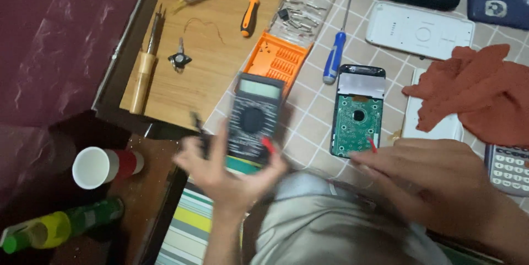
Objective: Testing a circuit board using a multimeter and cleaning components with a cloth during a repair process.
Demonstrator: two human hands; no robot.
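My left hand [223, 174] holds a dark digital multimeter [254, 119] upright over the table's near edge; the image is blurred there. A black probe [201, 133] sticks up by that hand's fingers, and a red lead plug [269, 145] sits at the meter's lower right. My right hand [435, 177] holds a thin red probe [372, 145], its tip at the lower right corner of a green circuit board [357, 124] inside an opened black calculator shell [359, 75].
An orange bit case [275, 61] with a clear lid, a blue screwdriver [335, 58], an orange screwdriver [249, 16], a soldering iron [144, 69], white calculator covers [419, 29], a rust-red cloth [479, 91], a grey calculator [509, 168], a white cup [99, 167].
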